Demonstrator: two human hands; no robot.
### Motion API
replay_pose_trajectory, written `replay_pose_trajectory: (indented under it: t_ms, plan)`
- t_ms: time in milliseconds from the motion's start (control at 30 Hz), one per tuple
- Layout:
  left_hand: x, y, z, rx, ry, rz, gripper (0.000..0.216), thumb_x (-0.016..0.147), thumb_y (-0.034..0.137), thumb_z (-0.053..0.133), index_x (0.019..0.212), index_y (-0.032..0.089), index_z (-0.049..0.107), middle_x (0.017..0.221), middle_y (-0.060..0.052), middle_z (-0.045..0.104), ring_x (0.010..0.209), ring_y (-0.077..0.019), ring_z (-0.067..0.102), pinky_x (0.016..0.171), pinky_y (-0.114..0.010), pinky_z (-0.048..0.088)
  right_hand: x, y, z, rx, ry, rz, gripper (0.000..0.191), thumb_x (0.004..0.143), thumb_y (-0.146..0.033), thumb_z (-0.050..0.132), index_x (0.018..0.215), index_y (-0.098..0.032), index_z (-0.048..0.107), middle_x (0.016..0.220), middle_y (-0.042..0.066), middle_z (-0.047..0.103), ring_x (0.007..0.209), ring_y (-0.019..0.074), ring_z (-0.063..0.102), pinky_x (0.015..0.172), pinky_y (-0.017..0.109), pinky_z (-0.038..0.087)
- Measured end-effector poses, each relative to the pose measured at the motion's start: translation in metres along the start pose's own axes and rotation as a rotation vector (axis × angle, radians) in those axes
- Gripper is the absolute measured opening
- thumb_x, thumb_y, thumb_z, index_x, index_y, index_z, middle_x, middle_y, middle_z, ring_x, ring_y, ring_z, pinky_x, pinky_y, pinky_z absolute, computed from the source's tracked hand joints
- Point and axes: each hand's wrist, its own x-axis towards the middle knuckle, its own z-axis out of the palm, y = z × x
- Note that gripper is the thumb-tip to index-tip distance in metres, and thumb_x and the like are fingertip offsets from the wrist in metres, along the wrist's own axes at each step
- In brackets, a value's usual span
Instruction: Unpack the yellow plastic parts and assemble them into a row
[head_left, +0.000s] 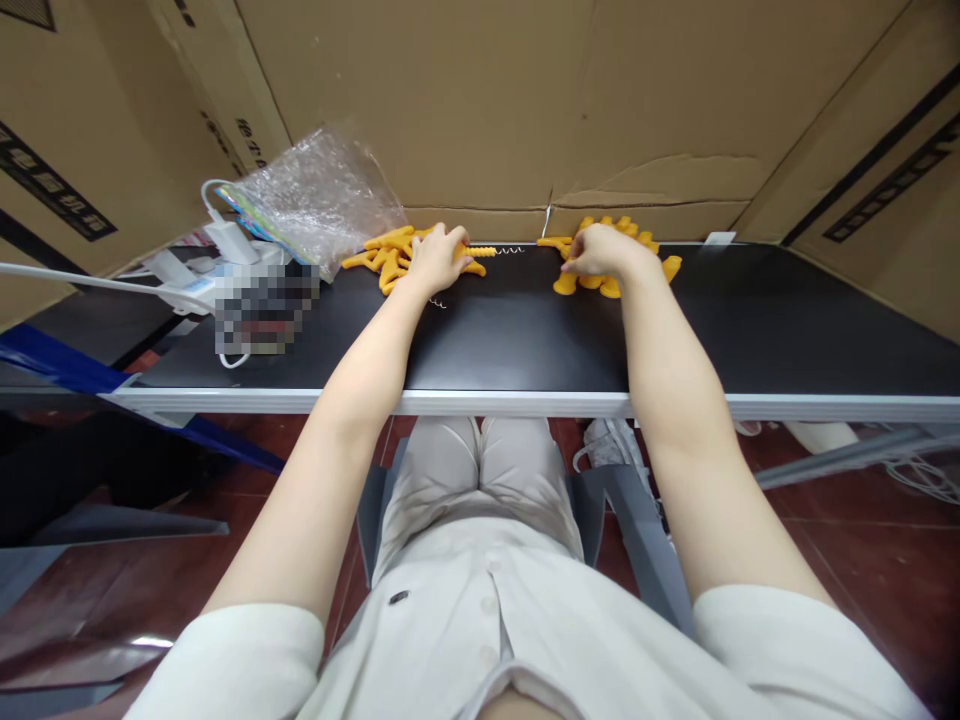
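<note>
Both arms reach up the middle of the frame to the far edge of a black table (525, 340). The left hand (437, 257) lies palm down on a heap of orange plastic pieces (382, 262) just left of centre, near the top of the table; its fingers are spread over the heap, and whether they grip any piece cannot be told. A ribbed orange rod (480, 252) sticks out to the right from under this hand, with a thin wire spring (510, 250) just beyond it. Another small spring (437, 302) lies on the table just below the hand.

The right hand (596, 250) rests on a second orange pile (611, 280), right of centre at the same height. Its fingers curl together at the left side of that pile, seemingly pinching a piece, though the grip itself is hidden.

The two hands are well apart, each on its own heap.

In the upper left lies a crumpled clear bag (322, 195), with white cables and plugs (225, 240) beside it. Cardboard (570, 100) walls the table across the top of the frame
</note>
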Motion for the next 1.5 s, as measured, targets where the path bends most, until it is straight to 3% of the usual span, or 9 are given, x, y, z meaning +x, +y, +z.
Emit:
replay_pose_trajectory:
  t_ms: [100,200,367,567,733,1033,1233,1367,1500]
  plan:
    - [0.001,-0.002,0.002,0.006,0.002,-0.004,0.035,0.100,0.036,0.060,0.133,0.023,0.062,0.140,-0.019,0.060,0.137,-0.0390,0.054,0.118,-0.058,0.035,0.000,-0.027,0.015,0.112,-0.013,0.070,0.024,0.086,-0.029,0.080,0.098,-0.010,0.071,0.096,0.011,0.074,0.090,0.0225,0.071,0.087,0.034,0.056]
    - [0.001,-0.003,0.003,0.012,0.001,-0.008,0.036,0.099,0.037,0.062,0.132,0.024,0.061,0.139,-0.019,0.060,0.137,-0.0396,0.054,0.118,-0.058,0.035,0.002,-0.045,0.033,0.090,-0.010,0.070,0.028,0.081,-0.033,0.085,0.093,-0.014,0.068,0.094,0.009,0.070,0.093,0.0257,0.069,0.090,0.038,0.057]
    - [0.000,-0.001,0.002,0.029,-0.011,-0.010,0.033,0.101,0.034,0.059,0.132,0.021,0.061,0.141,-0.020,0.058,0.139,-0.0393,0.053,0.118,-0.057,0.036,0.010,-0.048,0.050,-0.036,0.146,-0.026,0.032,0.083,-0.018,0.077,0.112,-0.012,0.066,0.117,0.018,0.069,0.112,0.0356,0.067,0.100,0.046,0.056]
    - [-0.001,0.000,0.000,0.027,-0.004,-0.011,0.032,0.101,0.033,0.058,0.131,0.022,0.061,0.142,-0.019,0.058,0.139,-0.0386,0.053,0.118,-0.057,0.035,0.009,-0.047,0.047,-0.096,0.200,-0.124,0.039,0.086,-0.006,0.062,0.125,-0.008,0.059,0.134,0.023,0.061,0.127,0.0388,0.060,0.110,0.052,0.050]
    - [0.000,0.000,0.001,0.039,-0.006,-0.001,0.031,0.101,0.034,0.058,0.129,0.023,0.061,0.141,-0.018,0.059,0.138,-0.0375,0.054,0.117,-0.056,0.036,0.001,-0.054,0.044,-0.152,0.186,-0.063,0.042,0.086,0.000,0.057,0.128,-0.003,0.059,0.136,0.026,0.059,0.129,0.0402,0.059,0.111,0.052,0.048]
    - [-0.004,0.009,-0.002,0.087,0.016,0.040,0.033,0.102,0.031,0.053,0.132,0.020,0.061,0.143,-0.019,0.057,0.136,-0.0364,0.055,0.117,-0.053,0.038,-0.013,-0.066,0.030,-0.183,0.227,-0.146,0.041,0.090,-0.010,0.056,0.130,-0.010,0.063,0.138,0.024,0.058,0.121,0.0396,0.061,0.105,0.055,0.048]
    - [-0.003,0.013,0.000,0.072,0.039,0.060,0.038,0.103,0.029,0.050,0.136,0.018,0.064,0.141,-0.020,0.059,0.130,-0.0367,0.060,0.112,-0.049,0.043,-0.016,-0.074,0.029,-0.075,0.239,-0.228,0.039,0.094,-0.020,0.053,0.130,-0.015,0.067,0.141,0.018,0.055,0.108,0.0302,0.064,0.100,0.045,0.053]
    - [0.000,0.004,0.005,0.046,0.042,0.061,0.038,0.102,0.029,0.051,0.135,0.021,0.068,0.128,-0.016,0.068,0.126,-0.0335,0.062,0.113,-0.047,0.044,-0.014,-0.072,0.031,0.012,0.213,-0.268,0.045,0.093,-0.023,0.056,0.137,-0.016,0.065,0.142,0.017,0.053,0.110,0.0294,0.063,0.105,0.045,0.051]
    - [-0.001,0.001,0.004,0.010,0.048,0.078,0.039,0.100,0.029,0.055,0.135,0.021,0.070,0.128,-0.015,0.067,0.126,-0.0315,0.062,0.112,-0.044,0.045,-0.011,-0.066,0.033,0.045,0.175,-0.298,0.049,0.091,-0.024,0.060,0.139,-0.014,0.064,0.138,0.016,0.054,0.115,0.0289,0.062,0.109,0.043,0.048]
